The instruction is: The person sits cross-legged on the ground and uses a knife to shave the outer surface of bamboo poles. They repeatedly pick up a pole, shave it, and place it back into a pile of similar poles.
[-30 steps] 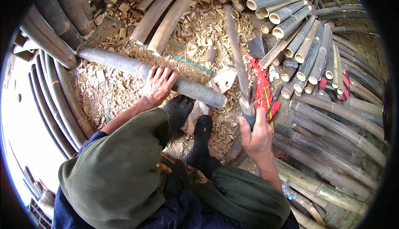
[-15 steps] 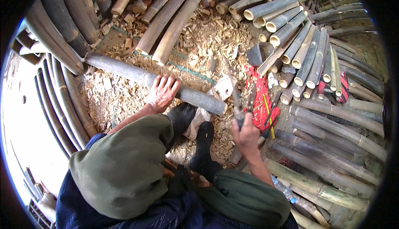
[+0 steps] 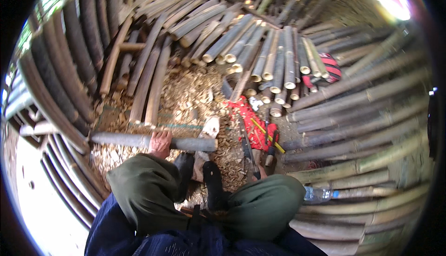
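My left hand (image 3: 160,143) is closed over a grey bamboo pole (image 3: 195,144), which lies crosswise in front of my feet. Under the pole's right part is a pale wooden block (image 3: 211,126), partly covered. My right hand (image 3: 262,170) is low beside my right knee, mostly hidden by it. A long-bladed knife (image 3: 251,153) rises from that hand, its dark handle just above the knee. The blade is apart from the pole. My feet in dark socks (image 3: 214,181) rest on either side of the block.
Wood shavings (image 3: 195,88) cover the ground. A red cloth (image 3: 253,128) lies to the right with hand tools and a yellow strip (image 3: 268,136). Stacked bamboo poles (image 3: 278,61) surround me at the back and right. A plastic bottle (image 3: 318,194) lies beside my right knee.
My right hand has drawn back with the knife toward my right knee and is now mostly hidden. The view has shifted; my left hand still grips the pole.
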Available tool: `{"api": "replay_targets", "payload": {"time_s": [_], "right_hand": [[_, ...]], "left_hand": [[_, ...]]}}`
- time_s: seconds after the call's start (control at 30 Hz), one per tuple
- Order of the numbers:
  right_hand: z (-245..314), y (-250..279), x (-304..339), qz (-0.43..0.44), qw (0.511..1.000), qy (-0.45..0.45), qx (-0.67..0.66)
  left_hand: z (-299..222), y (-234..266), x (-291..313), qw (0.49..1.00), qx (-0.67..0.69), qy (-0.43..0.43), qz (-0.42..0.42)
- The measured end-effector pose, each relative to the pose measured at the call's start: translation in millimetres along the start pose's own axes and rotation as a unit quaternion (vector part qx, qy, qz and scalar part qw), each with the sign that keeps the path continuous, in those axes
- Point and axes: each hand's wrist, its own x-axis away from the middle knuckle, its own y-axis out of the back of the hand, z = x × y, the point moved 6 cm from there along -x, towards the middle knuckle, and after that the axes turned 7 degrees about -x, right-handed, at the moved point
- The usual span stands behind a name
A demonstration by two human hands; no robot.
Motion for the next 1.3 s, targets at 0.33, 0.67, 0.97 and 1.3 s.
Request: {"api": "replay_targets", "payload": {"time_s": [0.33, 0.67, 0.97, 1.3], "right_hand": [[-35, 72, 113, -0.258, 0.951, -0.022, -0.169], [93, 200, 142, -0.330, 0.817, 0.073, -0.467], [223, 203, 135, -0.239, 0.825, 0.181, -0.480], [291, -22, 55, 0.194, 0.871, 0.026, -0.452]], "left_hand": [[3, 188, -87, 0.988, 0.141, 0.031, 0.050], [8, 368, -120, 0.825, 0.552, 0.020, -0.121], [30, 404, -102, 0.820, 0.537, 0.021, -0.196], [36, 413, -15, 0.839, 0.464, 0.144, -0.244]]}}
